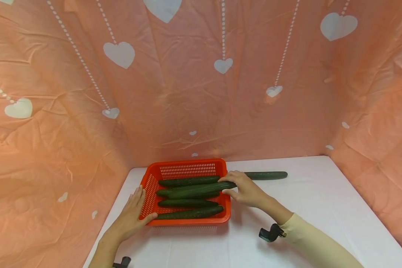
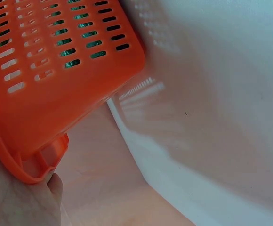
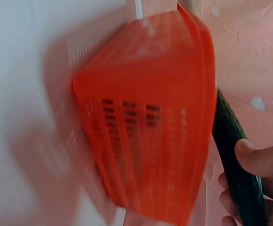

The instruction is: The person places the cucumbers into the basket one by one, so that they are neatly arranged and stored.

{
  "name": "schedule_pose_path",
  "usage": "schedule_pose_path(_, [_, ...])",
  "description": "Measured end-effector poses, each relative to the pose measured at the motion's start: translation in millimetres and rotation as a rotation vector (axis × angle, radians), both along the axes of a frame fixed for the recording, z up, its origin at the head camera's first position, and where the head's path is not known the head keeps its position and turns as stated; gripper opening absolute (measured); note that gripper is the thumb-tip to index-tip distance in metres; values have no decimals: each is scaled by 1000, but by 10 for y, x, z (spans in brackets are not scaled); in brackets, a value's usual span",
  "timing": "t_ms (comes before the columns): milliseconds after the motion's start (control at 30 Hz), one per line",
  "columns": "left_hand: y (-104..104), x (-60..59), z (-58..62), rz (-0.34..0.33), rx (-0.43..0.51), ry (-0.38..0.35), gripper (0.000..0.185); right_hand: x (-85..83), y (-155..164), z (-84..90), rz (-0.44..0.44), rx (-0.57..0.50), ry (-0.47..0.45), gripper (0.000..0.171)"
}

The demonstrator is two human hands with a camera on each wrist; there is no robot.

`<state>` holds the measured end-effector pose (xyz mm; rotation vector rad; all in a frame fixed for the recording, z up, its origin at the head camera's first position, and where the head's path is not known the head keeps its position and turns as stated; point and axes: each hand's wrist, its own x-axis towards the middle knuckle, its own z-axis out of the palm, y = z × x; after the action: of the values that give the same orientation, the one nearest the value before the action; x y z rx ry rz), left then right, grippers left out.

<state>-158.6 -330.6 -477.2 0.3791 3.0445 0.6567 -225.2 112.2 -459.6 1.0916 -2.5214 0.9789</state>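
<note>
An orange-red plastic basket (image 1: 187,222) with slotted walls holds several dark green cucumbers (image 1: 187,203). My right hand (image 1: 246,189) grips the right end of another cucumber (image 3: 230,136) between thumb and fingers, above the basket's right rim. This cucumber (image 1: 195,189) reaches left across the basket, over others. At the left side, my left hand (image 1: 130,213) rests against the basket rim with its fingers extended and the thumb at the front left corner. In the left wrist view the palm (image 2: 19,202) touches the rim; most fingers are out of sight.
Another cucumber (image 1: 268,175) lies on the white table (image 1: 308,201) behind my right hand, its left end hidden. Pink cloth (image 1: 194,93) with white hearts hangs behind and at both sides. A black wrist camera (image 1: 270,233) sits by the right sleeve.
</note>
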Motion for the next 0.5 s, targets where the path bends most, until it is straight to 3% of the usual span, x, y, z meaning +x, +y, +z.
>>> schedule_pose_path(200, [9,5,9,-1,15,-7,105,23,-258,-31,5,35,-18,30])
schedule_pose_path(500, [6,7,8,3,17,-16,106,63,-571,-89,44,82,-116,32])
